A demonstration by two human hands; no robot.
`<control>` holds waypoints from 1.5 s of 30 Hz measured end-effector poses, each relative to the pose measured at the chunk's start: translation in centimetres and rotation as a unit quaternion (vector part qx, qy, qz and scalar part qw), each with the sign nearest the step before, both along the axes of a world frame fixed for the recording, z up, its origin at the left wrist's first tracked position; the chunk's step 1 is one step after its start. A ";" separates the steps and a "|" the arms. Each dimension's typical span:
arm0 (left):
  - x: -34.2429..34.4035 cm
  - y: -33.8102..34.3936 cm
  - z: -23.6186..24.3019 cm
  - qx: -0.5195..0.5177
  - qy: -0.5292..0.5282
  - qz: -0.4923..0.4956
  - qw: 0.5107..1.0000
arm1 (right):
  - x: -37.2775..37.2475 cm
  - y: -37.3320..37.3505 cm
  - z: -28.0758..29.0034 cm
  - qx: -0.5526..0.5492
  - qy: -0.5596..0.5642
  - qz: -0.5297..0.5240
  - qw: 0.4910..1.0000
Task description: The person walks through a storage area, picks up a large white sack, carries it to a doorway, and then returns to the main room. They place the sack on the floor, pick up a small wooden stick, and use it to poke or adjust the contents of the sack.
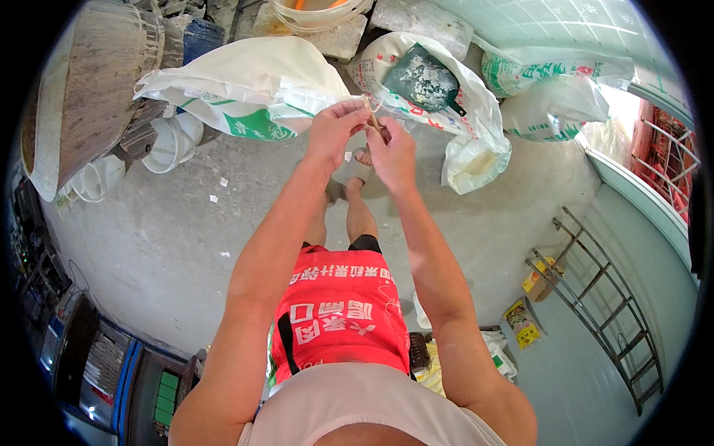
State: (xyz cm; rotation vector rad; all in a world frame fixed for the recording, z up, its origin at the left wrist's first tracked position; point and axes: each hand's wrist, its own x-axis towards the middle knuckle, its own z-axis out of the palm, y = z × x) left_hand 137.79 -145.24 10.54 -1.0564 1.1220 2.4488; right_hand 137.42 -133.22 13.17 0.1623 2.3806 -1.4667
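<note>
Both my hands are raised in front of me, close together, with fingers pinched. My left hand (336, 132) and my right hand (393, 153) grip a thin tan strip (375, 120); its exact kind is too small to make out. Just beyond my left hand lies a full white sack (253, 70) with green print, its right corner reaching toward my fingers. Whether my left fingers also touch that corner, I cannot tell. To the right of my hands sits an open white sack (476, 97), with a dusty dark green scoop (424, 78) on top.
A large worn drum (89, 82) stands at the far left, with white buckets (172, 141) beside it. Another bucket (316, 16) is at the back. Filled sacks (554, 108) lie by the right wall. A metal ladder-like frame (602, 305) leans at the right; paper scraps dot the floor.
</note>
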 end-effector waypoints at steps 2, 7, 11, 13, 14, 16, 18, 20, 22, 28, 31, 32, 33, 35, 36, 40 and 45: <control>0.2 0.2 -0.2 -0.026 0.005 0.000 1.000 | 0.1 0.4 -0.5 -0.032 -0.030 -0.006 0.999; 0.7 0.9 0.0 -0.085 0.020 0.011 0.996 | -0.4 0.0 -0.3 -0.054 -0.050 -0.047 0.996; 0.6 1.0 1.0 -0.117 0.028 0.003 0.993 | -0.9 -0.5 -1.0 -0.154 -0.082 -0.085 0.981; 0.3 0.6 1.4 -0.139 0.057 -0.005 0.989 | -1.2 -0.4 -1.0 -0.133 -0.062 -0.065 0.987; 0.3 0.5 1.7 -0.188 0.046 -0.034 0.980 | -1.2 -0.4 -0.9 -0.097 -0.031 -0.048 0.994; 0.2 0.4 2.8 -0.283 0.024 -0.092 0.954 | -1.4 -0.3 -0.9 -0.040 -0.006 -0.020 0.999; 0.4 0.4 2.1 -0.278 0.023 -0.075 0.957 | -1.5 -0.3 -1.2 0.001 -0.019 0.006 1.000; 0.7 0.6 1.3 -0.263 0.027 -0.050 0.963 | -1.7 -0.7 -0.7 -0.128 -0.116 -0.051 0.984; 0.7 0.9 1.6 -0.240 0.035 -0.021 0.970 | -1.6 -1.1 -0.2 -0.198 -0.154 -0.064 0.966; 0.8 -0.4 3.1 -0.390 0.050 -0.059 0.917 | -2.3 -1.7 1.7 -0.362 -0.257 -0.030 0.896; 2.0 -1.5 2.8 -0.348 0.058 -0.047 0.934 | -2.7 -1.5 2.2 -0.429 -0.341 0.005 0.836; 2.3 -1.6 2.7 -0.306 0.041 -0.027 0.951 | -2.9 -1.4 2.3 -0.418 -0.374 0.016 0.828; 2.3 -1.7 3.3 -0.262 0.025 -0.009 0.965 | -3.1 -1.4 2.4 -0.407 -0.405 0.027 0.818; 2.2 -2.1 4.1 -0.234 0.008 -0.008 0.972 | -3.8 -1.7 2.5 -0.406 -0.422 0.070 0.807; 2.3 -2.1 4.5 -0.250 0.006 -0.023 0.968 | -4.0 -2.1 3.4 -0.402 -0.432 0.094 0.802; 0.6 -2.3 3.4 -0.291 0.163 0.013 0.943 | -3.1 -3.2 7.9 -0.372 -0.397 0.032 0.838; 1.2 -0.8 3.6 -0.219 0.053 0.000 0.974 | -2.7 -2.1 9.6 -0.339 -0.410 0.013 0.847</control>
